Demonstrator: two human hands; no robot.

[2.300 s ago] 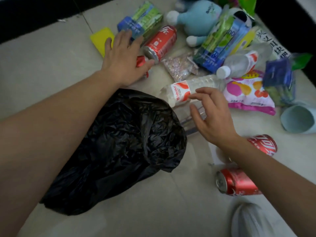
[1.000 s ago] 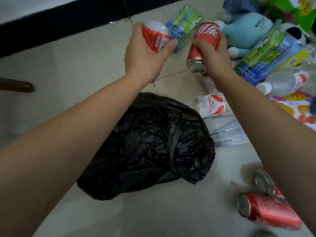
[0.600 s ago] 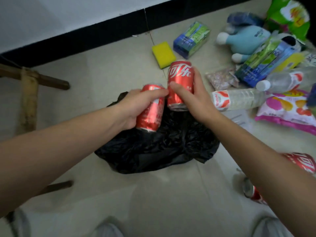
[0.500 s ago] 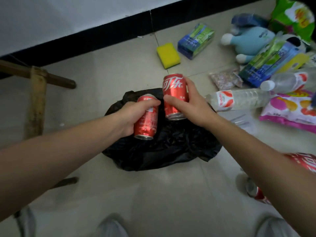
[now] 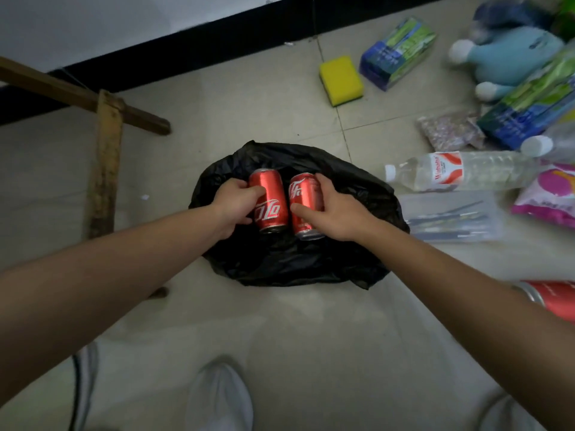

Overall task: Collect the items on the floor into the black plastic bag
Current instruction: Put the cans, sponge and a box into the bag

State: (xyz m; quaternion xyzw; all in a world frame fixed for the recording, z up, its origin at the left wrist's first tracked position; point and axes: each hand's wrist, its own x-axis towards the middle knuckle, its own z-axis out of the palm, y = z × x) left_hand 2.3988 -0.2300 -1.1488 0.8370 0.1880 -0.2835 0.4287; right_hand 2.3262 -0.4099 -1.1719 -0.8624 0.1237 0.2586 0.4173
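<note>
Lowers both cans since half a second ago, from mid-air to low over the middle of the black plastic bag (image 5: 311, 262); cannot tell whether they touch it. Stands in pale grey shoes, one (image 5: 221, 396) at the bottom edge. Reaches both bare forearms forward over the tiled floor (image 5: 280, 321). Leaves a third red can (image 5: 553, 298) lying at the right edge, just beside the right forearm. Keeps the bag crumpled on the floor ahead of the shoes. Grips the left can (image 5: 269, 200) in the left hand (image 5: 235, 205), fingers curled round its left side, thumb across the front. Grips the right can (image 5: 305, 203) in the right hand (image 5: 336, 213), thumb on the front, fingers wrapped over the right side. Holds the two cans side by side, tops pointing away. Shows, right of the bag, a clear packet (image 5: 451, 217), then a water bottle (image 5: 463, 171) on its side and a pink snack bag (image 5: 550, 194). Shows, further off, a yellow sponge (image 5: 340, 79), a blue-green tissue pack (image 5: 398, 52) and a blue plush toy (image 5: 510, 54). Ends with a wooden frame (image 5: 105, 157) at the left and a black baseboard (image 5: 186, 48).
</note>
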